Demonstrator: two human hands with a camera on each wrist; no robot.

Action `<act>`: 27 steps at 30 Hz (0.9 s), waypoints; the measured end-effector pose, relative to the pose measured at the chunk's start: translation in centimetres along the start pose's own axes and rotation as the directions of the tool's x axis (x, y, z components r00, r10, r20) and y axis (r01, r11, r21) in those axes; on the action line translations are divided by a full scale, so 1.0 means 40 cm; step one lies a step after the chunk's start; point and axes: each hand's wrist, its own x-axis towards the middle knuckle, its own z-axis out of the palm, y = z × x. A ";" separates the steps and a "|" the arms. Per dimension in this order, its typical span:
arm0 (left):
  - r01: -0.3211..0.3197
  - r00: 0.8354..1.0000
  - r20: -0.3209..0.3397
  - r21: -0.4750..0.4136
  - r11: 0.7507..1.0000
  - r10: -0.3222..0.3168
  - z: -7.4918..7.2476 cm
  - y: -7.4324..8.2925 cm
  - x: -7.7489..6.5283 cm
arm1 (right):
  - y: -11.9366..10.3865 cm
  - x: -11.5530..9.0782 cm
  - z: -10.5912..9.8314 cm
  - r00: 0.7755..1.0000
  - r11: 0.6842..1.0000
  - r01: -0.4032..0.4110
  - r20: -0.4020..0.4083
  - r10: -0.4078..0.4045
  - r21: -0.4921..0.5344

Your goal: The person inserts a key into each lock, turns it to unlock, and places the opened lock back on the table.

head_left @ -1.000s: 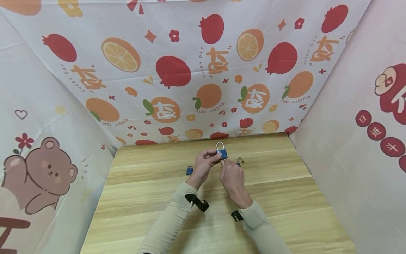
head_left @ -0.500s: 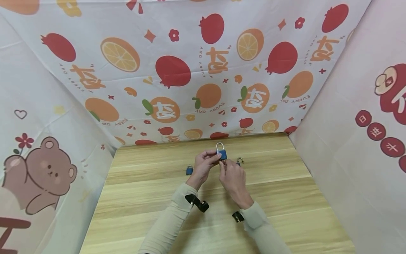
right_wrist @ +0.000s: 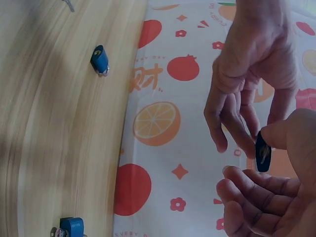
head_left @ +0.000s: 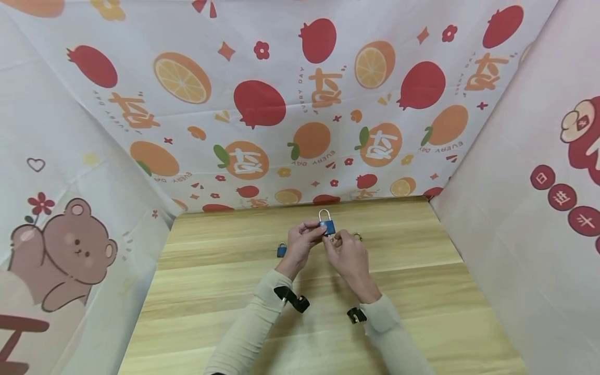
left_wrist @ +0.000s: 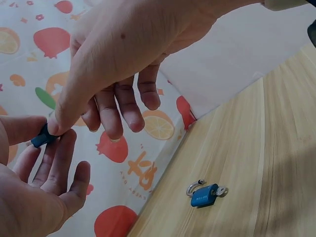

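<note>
The left hand point(head_left: 301, 242) grips the held padlock point(head_left: 327, 227), which is up off the wooden table point(head_left: 211, 312), its silver loop pointing upward. The right hand point(head_left: 350, 257) is at its lower end, thumb and finger drawn together there; whether they pinch a key cannot be told from any view.

From the head, the whole loop and blue front show. The left wrist view leaves just a bit of blue between the fingertips, while the right wrist view looks onto the dark underside — a pale streak of metal runs across it — with the right thumb close by and the other right fingers loosely bent.

Two more padlocks rest on the table. The left padlock point(head_left: 281, 250), near the left hand, has its loop closed. The right padlock point(head_left: 358, 236) lies mostly behind the right hand in the head view, only its loop peeking out; the left wrist view gives all of it — loop swung open, a small key point(left_wrist: 222, 191) at the other end. Printed cloth point(head_left: 201, 120) stands behind, and black mounts point(head_left: 291, 299) sit at both cuffs.
</note>
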 end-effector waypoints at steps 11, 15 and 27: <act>0.006 1.000 0.008 0.014 1.000 -0.006 -0.010 0.000 -0.003 | 0.017 0.025 -0.005 0.978 0.915 -0.164 0.178 0.104 0.369; 0.008 1.000 -0.002 0.026 1.000 -0.008 -0.015 -0.004 -0.007 | 0.016 0.023 -0.005 0.958 0.859 -0.246 0.247 0.145 0.448; -0.024 1.000 -0.017 0.115 0.993 0.026 -0.014 0.000 -0.021 | 0.012 0.026 0.007 0.942 0.799 -0.317 0.271 0.200 0.512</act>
